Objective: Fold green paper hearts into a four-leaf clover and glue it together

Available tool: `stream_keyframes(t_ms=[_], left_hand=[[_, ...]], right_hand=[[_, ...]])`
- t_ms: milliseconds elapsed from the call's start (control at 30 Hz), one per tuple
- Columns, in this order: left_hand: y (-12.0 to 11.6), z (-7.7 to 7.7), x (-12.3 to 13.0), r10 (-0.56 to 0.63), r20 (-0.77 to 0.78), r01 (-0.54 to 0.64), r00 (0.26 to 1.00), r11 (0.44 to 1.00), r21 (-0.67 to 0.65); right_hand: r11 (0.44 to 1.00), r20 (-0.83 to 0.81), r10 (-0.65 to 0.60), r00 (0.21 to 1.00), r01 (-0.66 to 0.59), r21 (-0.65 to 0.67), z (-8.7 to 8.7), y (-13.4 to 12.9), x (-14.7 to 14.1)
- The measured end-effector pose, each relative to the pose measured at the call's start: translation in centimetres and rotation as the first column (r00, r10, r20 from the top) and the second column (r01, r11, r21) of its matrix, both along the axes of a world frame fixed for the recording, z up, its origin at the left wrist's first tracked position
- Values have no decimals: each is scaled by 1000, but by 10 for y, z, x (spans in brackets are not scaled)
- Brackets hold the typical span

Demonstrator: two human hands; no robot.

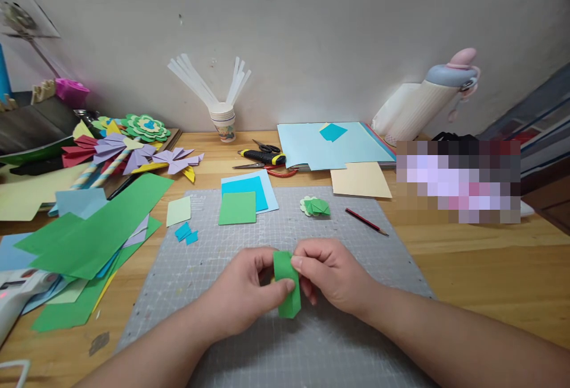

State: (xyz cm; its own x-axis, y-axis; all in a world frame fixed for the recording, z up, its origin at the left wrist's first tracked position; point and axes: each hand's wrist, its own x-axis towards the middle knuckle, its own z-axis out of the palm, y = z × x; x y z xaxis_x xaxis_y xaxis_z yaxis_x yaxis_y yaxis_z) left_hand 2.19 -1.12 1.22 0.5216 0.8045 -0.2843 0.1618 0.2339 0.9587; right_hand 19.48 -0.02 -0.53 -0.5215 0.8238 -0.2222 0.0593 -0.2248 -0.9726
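Note:
A folded strip of green paper (pixel 285 305) is held upright over the grey cutting mat (pixel 249 355). My left hand (pixel 256 284) grips its left side, thumb across the front. At the upper right edge of the strip, my right hand (pixel 327 269) pinches it between thumb and forefinger. Beyond my hands lie a green square (pixel 237 208) on blue sheets, a small folded green piece on a pale scalloped shape (pixel 307 205), and a dark red pencil (pixel 366 221). Small blue scraps (pixel 182 232) and a pale green square (pixel 179 211) are at the left.
Green sheets (pixel 107 227) and paper flowers (pixel 173 159) cover the left side, with a white glue gun (pixel 22 293) at the edge. Behind the mat are a paper cup (pixel 222 122), a black-yellow cutter (pixel 263 157), scissors, and a light blue sheet (pixel 303 144). A bottle (pixel 434 100) leans back right.

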Motion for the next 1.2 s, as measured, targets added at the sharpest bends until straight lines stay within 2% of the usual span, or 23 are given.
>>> stream_keyframes(t_ms=[133,267,433,500,567,633,700,767,900,1100,1200], left_hand=[[0,2,2,2,5,-2,1000,1000,-14],[1,4,2,-26,128,30,991,999,-31],[0,1,2,12,56,-9,998,999,-45],[1,0,2,21,104,-15,994,998,-66],[2,-1,1,80,188,-61,979,993,-102],[4,-1,0,194,222,-169,955,977,-127],[5,-2,-1,282,205,-258,937,957,-134],[5,-2,-3,308,162,-289,938,949,-128],[5,-1,-4,280,84,-271,956,957,-98],[6,-1,-4,242,96,-236,965,969,-74],[5,-2,-2,172,147,-155,974,981,-120]], right_hand=[[998,-5,8,1000,-8,-58,1,1,0],[995,-51,12,999,-17,-103,2,4,0],[998,-39,25,999,-27,-49,2,4,1],[999,-49,30,998,-32,-37,2,3,1],[999,-75,36,997,-38,-25,2,1,0],[999,-67,46,997,-46,-2,1,0,-1],[999,-38,39,999,-39,20,1,-1,-3],[999,-36,-4,999,5,34,1,0,-4],[994,-55,-106,993,107,17,2,4,-3],[997,-19,-71,997,70,-33,4,6,0],[994,-37,-91,995,88,-65,5,5,-1]])
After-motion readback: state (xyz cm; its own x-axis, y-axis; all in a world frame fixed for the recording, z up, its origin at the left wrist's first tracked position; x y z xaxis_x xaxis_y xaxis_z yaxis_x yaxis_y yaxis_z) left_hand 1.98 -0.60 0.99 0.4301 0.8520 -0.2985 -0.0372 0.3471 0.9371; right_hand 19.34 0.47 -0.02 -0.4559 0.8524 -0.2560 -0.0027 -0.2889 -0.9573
